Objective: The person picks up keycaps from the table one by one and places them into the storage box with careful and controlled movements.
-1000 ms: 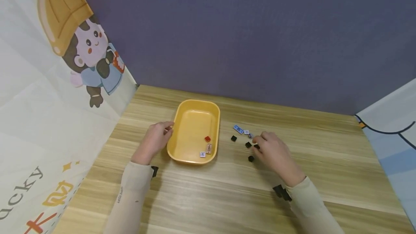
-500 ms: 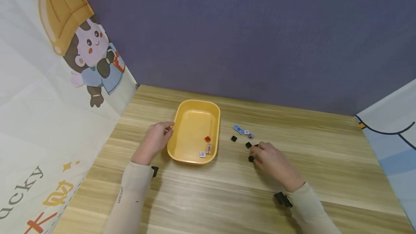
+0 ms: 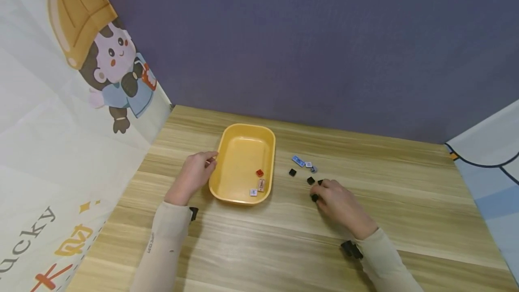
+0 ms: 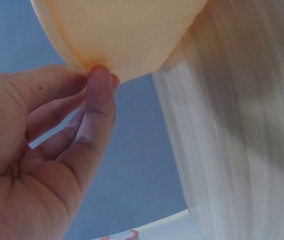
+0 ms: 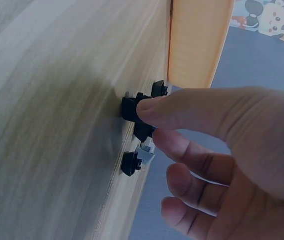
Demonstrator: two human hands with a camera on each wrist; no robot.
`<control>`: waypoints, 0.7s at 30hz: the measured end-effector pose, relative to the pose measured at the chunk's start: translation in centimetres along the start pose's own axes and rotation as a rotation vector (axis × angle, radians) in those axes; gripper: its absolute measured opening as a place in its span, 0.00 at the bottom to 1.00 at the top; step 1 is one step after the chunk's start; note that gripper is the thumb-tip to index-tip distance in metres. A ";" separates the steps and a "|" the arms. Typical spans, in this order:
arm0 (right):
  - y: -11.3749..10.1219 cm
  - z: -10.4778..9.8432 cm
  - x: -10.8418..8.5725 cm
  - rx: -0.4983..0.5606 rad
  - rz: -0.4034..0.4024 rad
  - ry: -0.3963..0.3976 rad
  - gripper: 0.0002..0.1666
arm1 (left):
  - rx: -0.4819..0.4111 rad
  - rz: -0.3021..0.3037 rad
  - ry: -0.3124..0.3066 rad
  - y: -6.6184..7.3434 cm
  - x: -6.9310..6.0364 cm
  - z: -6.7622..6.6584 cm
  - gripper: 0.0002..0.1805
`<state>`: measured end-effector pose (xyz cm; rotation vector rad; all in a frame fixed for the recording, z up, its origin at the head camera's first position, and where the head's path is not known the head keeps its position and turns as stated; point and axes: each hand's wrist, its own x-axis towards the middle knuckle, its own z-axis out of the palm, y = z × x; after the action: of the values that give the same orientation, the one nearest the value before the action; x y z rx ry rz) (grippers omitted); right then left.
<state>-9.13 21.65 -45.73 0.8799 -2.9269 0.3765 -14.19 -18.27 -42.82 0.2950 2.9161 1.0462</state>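
Observation:
My left hand (image 3: 190, 178) (image 4: 47, 135) pinches the left rim of a yellow tray (image 3: 212, 183) (image 4: 122, 30) between thumb and fingers. A red keycap (image 3: 260, 173), a pale printed keycap (image 3: 261, 185) and a white one (image 3: 253, 192) lie in the tray. Over on the right, my right hand (image 3: 344, 208) (image 5: 221, 145) is at a black keycap (image 3: 314, 198) (image 5: 130, 109). The thumb touches that keycap, while the index fingertip sits a little apart from it in the right wrist view. Other black keycaps (image 3: 310, 180) (image 5: 131, 163) lie close by, one partly behind the fingers.
Behind the right hand's spot lie a long blue keycap (image 3: 298, 161), a white keycap (image 3: 308, 164) and a grey-blue one (image 3: 314, 169). Another black keycap (image 3: 293, 172) is nearer the tray. A dark blue wall (image 3: 308, 57) borders the wooden table (image 3: 259, 256) at the back.
My right hand has come down toward the front, from beside the grey-blue keycap to the foremost black one. My left hand has stayed at the tray's rim.

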 end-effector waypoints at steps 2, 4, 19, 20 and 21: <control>0.0 0.0 0.0 0.004 0.003 0.003 0.16 | -0.001 0.002 0.001 0.0 0.0 0.0 0.18; 0.0 0.0 0.1 0.008 0.008 -0.004 0.15 | 0.000 0.004 0.001 0.1 0.0 0.0 0.17; -1.5 -2.4 4.5 0.066 0.006 0.028 0.15 | -0.005 0.002 -0.003 0.0 0.1 0.0 0.18; -1.7 -2.5 5.1 0.073 0.001 0.031 0.15 | -0.005 0.002 -0.005 0.0 0.1 0.1 0.18; -2.1 -2.6 5.8 0.081 -0.005 0.037 0.15 | -0.004 0.002 -0.007 0.0 0.1 0.1 0.18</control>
<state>-12.83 17.57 -42.01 0.8792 -2.8939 0.5083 -14.25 -18.21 -42.90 0.3010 2.9082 1.0495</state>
